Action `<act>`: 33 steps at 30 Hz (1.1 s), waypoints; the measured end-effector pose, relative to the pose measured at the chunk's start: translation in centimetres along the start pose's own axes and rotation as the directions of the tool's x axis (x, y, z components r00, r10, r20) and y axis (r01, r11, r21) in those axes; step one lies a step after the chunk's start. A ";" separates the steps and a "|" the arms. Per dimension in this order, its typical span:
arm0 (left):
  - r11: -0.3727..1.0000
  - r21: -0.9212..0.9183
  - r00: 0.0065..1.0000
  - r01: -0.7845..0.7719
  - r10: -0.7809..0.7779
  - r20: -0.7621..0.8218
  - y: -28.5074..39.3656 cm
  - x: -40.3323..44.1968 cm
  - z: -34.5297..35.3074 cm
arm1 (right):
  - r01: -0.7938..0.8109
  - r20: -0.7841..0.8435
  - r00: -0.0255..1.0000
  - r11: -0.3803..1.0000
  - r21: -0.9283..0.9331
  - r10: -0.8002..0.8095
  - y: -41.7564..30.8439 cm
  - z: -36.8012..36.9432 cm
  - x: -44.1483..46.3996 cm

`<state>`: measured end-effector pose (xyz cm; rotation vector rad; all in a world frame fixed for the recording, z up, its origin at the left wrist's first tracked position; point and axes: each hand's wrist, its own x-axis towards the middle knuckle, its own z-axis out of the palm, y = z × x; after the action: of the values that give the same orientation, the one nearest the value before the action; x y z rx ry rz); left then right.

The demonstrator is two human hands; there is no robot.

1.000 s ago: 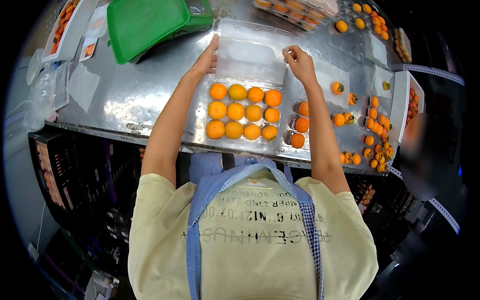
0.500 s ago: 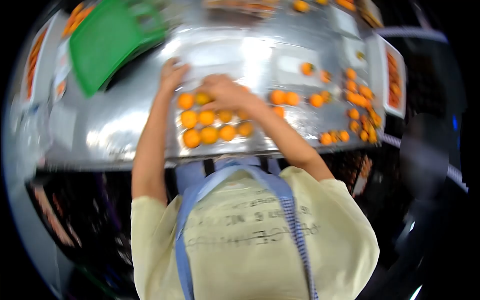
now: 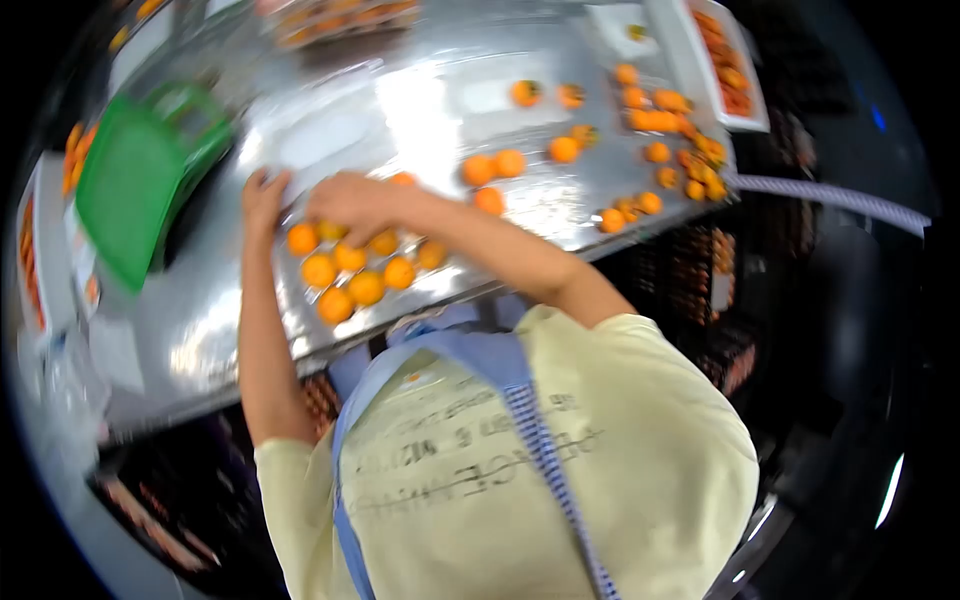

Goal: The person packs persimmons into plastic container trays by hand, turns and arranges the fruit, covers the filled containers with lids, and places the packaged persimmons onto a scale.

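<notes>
Orange citrus fruits [image 3: 366, 288] sit in close rows on the metal table in front of me, with a shiny clear plastic edge around them. My right hand [image 3: 352, 205] reaches over the far row, its fingers bent down around a yellowish orange [image 3: 330, 230] that is partly hidden. My left hand [image 3: 264, 203] is at the far left corner of the rows, fingers curled. What it pinches is too blurred to make out. Beyond the hands, a pale see-through rectangle [image 3: 325, 135] lies on the metal.
To the left stands a green plastic basket [image 3: 130, 190], with a white box [image 3: 45, 240] beside it. Loose oranges [image 3: 480, 168] and smaller leafy fruits [image 3: 700, 165] lie to the right. A white box [image 3: 755, 110] and a clear fruit pack [image 3: 345, 22] stand farther away.
The view has turned and shifted, so the table looks tilted and things sit farther left. My right hand stays over the far row, my left hand at its corner.
</notes>
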<state>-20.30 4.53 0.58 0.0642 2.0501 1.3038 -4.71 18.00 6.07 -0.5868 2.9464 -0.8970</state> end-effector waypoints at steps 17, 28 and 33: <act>0.992 -0.038 0.993 -0.117 0.116 -0.027 0.5 -1.3 0.2 | -0.473 -0.356 0.780 0.858 0.202 0.514 6.9 -0.6 1.5; 0.906 -0.042 0.849 -0.421 0.377 -0.371 -2.3 -9.1 -3.0 | -0.478 -0.554 0.585 0.804 0.354 0.592 0.2 -5.8 -10.0; 0.936 -0.030 0.902 -0.351 0.330 -0.277 -5.5 -15.6 -3.1 | -0.558 -0.618 0.454 0.745 0.365 0.642 -3.4 -4.1 -17.5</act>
<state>-8.55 -6.70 5.09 0.2326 2.2847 1.6864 12.28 23.82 9.53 1.0636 3.2019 -1.3762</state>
